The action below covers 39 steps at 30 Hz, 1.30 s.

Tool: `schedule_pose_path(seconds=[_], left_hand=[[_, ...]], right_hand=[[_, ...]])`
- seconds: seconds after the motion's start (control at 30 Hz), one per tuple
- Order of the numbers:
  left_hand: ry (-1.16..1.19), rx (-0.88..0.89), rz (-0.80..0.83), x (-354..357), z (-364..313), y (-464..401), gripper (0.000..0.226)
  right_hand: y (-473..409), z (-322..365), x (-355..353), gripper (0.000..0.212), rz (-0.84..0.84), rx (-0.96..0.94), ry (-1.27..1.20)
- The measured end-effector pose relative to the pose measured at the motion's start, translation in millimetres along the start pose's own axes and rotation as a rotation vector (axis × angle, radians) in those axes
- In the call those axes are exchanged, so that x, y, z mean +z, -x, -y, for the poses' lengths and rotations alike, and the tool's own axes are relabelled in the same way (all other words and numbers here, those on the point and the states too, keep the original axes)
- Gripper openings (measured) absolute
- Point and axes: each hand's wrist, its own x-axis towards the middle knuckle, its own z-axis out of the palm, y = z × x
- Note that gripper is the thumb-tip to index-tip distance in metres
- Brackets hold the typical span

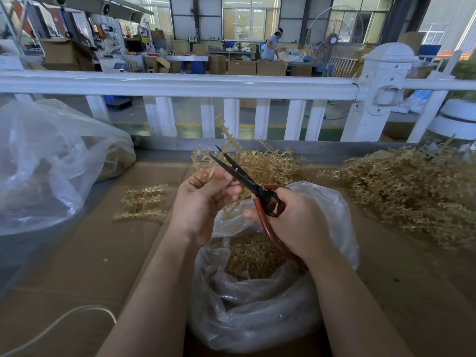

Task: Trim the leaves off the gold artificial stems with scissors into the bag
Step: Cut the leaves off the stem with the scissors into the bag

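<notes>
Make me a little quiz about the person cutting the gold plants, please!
1. True or false: the scissors are in the right hand.
2. What does the left hand hold?
A. a gold stem
B. a cup
C. a brush
3. Fill in: the clear bag below the hands holds cut gold ____.

Key
1. True; its fingers are curled through the red handles and the blades stand apart.
2. A
3. Leaves; the pile of uncut stems lies on the right.
</notes>
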Motion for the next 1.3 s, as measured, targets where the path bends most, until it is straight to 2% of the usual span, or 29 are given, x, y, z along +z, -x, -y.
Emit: schedule_pose_path(seconds=[0.2,0.33,0.4,0.63,0.87,1.03,1.17,1.3], left_hand=[[-0.034,0.006,-0.062,-1.2,2.5,-0.6,0.005],[-0.036,0.0,-0.084,-1.6,3.2,-1.1,0.008],[-0.032,0.001,-0.08,-1.7,3.1,-1.0,0.005],[-0.037,0.022,-0.127,-1.5,4.6,-1.6,0.007],[0.018,0.037,-0.25,-8.3,3.8,-6.5,0.005],[-0.08,0.023,-0.207,-7.2,5.4,-4.7,0.007],[-0.144,-0.003,-0.124,-1.5,6.9,-1.5,0.031],[-0.153,0.001,-0.089,-0.9,6.4,-1.3,0.032]], right_hand=[[-0.4,1.0,0.6,0.058,-0.001,0.018,-0.026],[-0.8,2.1,1.6,0.079,0.01,0.022,-0.031],[-0.6,1.8,1.5,0.082,0.023,0.031,-0.033],[0.9,0.9,-1.4,0.066,0.06,0.041,-0.015],[2.7,2.6,-1.8,0.065,0.047,-0.007,0.051],[2.8,5.1,-2.0,0.063,-0.012,-0.024,0.11],[1.4,1.9,-1.4,0.064,-0.048,-0.035,0.096],[0.3,-0.8,-0.7,0.06,-0.029,-0.037,0.1]])
